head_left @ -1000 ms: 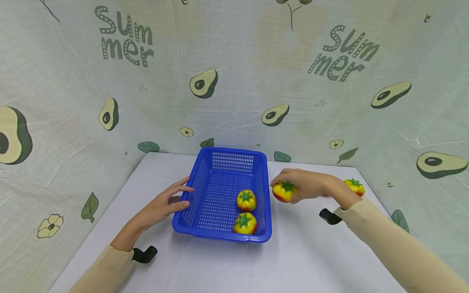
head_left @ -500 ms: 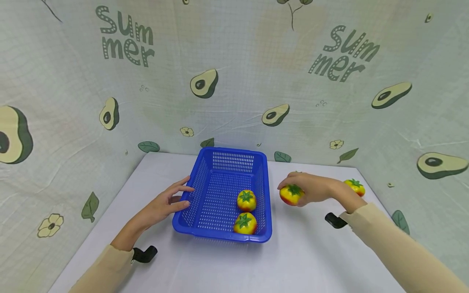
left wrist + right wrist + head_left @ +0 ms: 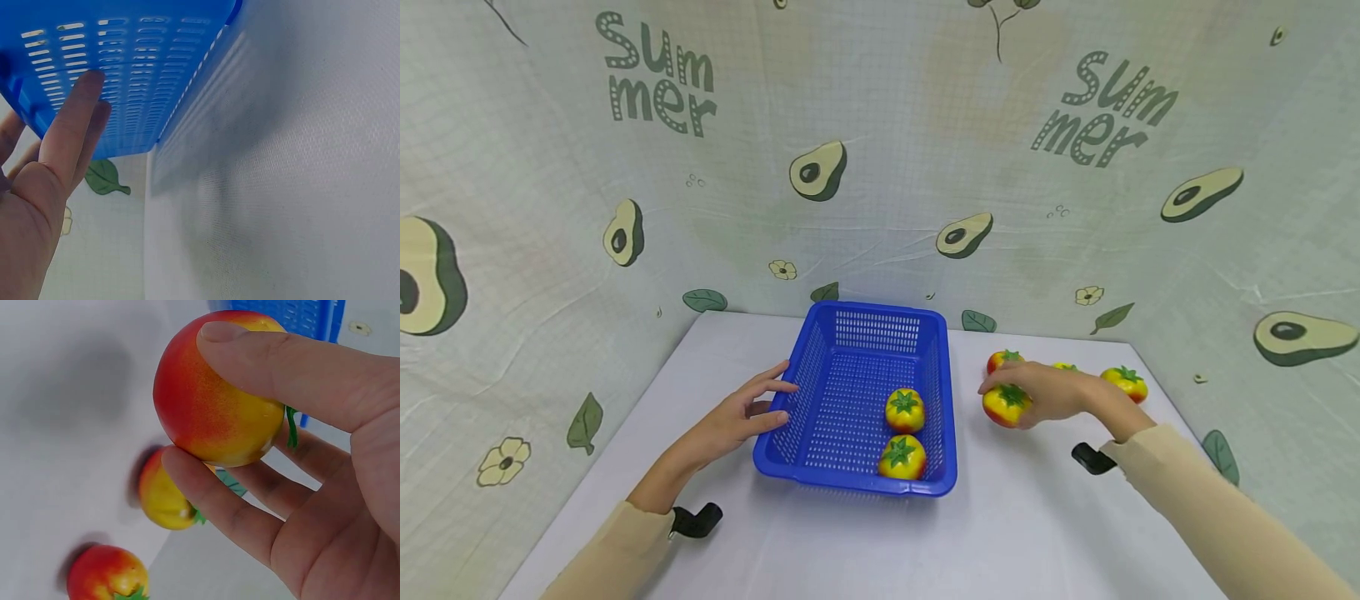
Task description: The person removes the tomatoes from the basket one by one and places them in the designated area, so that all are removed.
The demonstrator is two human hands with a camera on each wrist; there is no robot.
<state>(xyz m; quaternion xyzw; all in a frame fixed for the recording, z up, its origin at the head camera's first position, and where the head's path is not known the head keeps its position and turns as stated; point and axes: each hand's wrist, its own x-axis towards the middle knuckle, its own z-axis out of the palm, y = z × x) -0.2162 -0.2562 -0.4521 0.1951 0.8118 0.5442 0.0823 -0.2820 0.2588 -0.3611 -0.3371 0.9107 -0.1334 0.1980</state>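
Observation:
My right hand (image 3: 1048, 390) grips a red-and-yellow toy tomato (image 3: 1006, 408) with a green leafy top, right of the blue plastic basket (image 3: 853, 482). In the right wrist view, the thumb presses one side of this tomato (image 3: 212, 406) and the fingers support the other; its shadow falls on the table apart from it. My left hand (image 3: 733, 429) rests at the basket's left rim with fingers spread and fairly straight. Seen from the left wrist, the fingers lie against the slotted basket wall (image 3: 137, 81). Inside the basket, two similar tomatoes, a rear one (image 3: 905, 411) and a front one (image 3: 902, 457), sit along the right side.
Behind my right hand stand more tomatoes: one at the left (image 3: 1000, 360), a partly hidden one (image 3: 1065, 366) and one at the right (image 3: 1126, 385). A printed cloth (image 3: 887, 192) hangs behind and beside the white table (image 3: 850, 550).
My right hand has moved right, away from the basket, still holding the tomato. Two tomatoes behind it have come into clearer view. The left hand and basket stay in place.

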